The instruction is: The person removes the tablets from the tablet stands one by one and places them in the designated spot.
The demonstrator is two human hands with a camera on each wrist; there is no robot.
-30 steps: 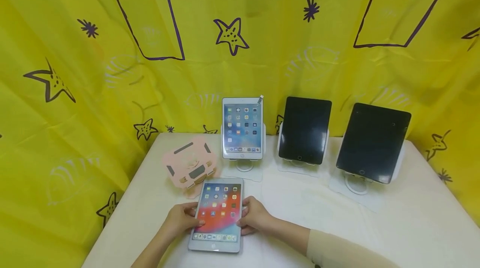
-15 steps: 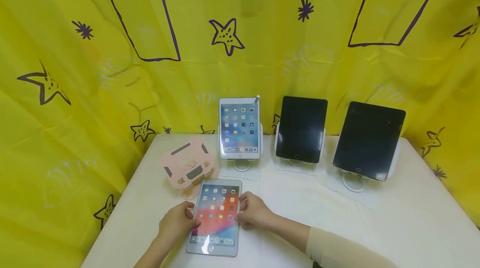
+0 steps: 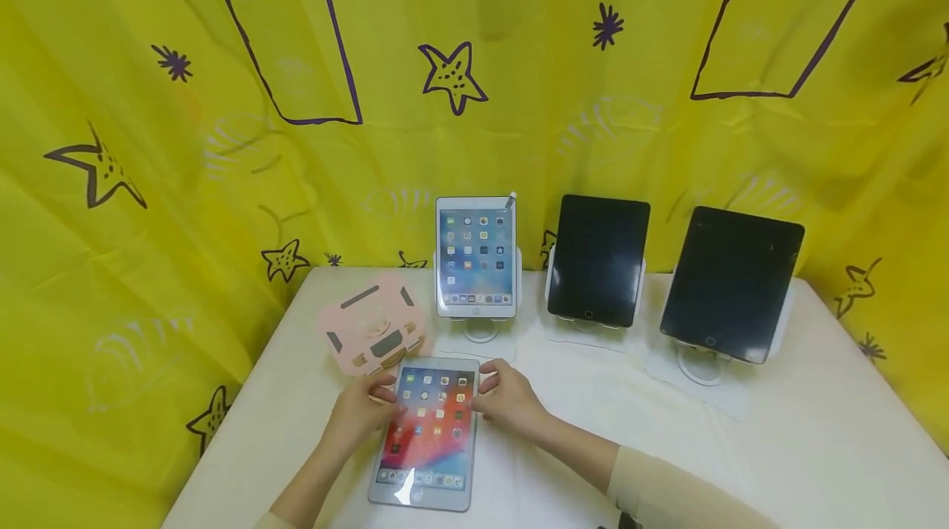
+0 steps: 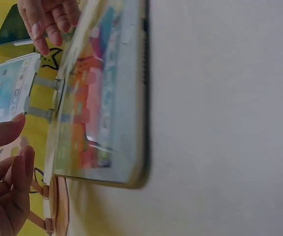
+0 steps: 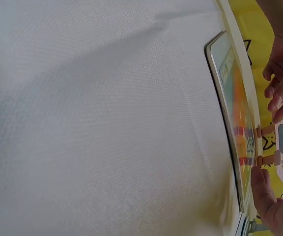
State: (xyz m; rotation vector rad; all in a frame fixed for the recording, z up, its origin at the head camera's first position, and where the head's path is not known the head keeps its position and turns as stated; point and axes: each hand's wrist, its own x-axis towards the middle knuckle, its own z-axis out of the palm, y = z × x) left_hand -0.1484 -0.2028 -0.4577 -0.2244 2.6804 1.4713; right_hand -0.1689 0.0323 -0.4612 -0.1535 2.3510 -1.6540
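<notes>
A white tablet (image 3: 426,438) with a lit red-and-blue home screen lies flat on the white table, screen up. My left hand (image 3: 363,412) hovers by its upper left edge, fingers loosely bent and holding nothing. On the other side my right hand (image 3: 511,401) is raised near the upper right edge, also holding nothing. Both wrist views show a gap between the hands and the tablet (image 4: 114,103). Just behind it, a pink stand (image 3: 371,319) with dark pads leans back, its base partly covered by the tablet.
At the back, a white tablet (image 3: 476,257) with a lit blue screen stands on a white holder. To its right, a black tablet (image 3: 599,261) and a larger black tablet (image 3: 730,286) stand on holders. A yellow patterned curtain (image 3: 519,133) hangs behind the white table (image 3: 652,438).
Both hands held the white tablet's sides one second ago. They have let go of it, and have shifted up towards its far end. The tablet now rests on the table.
</notes>
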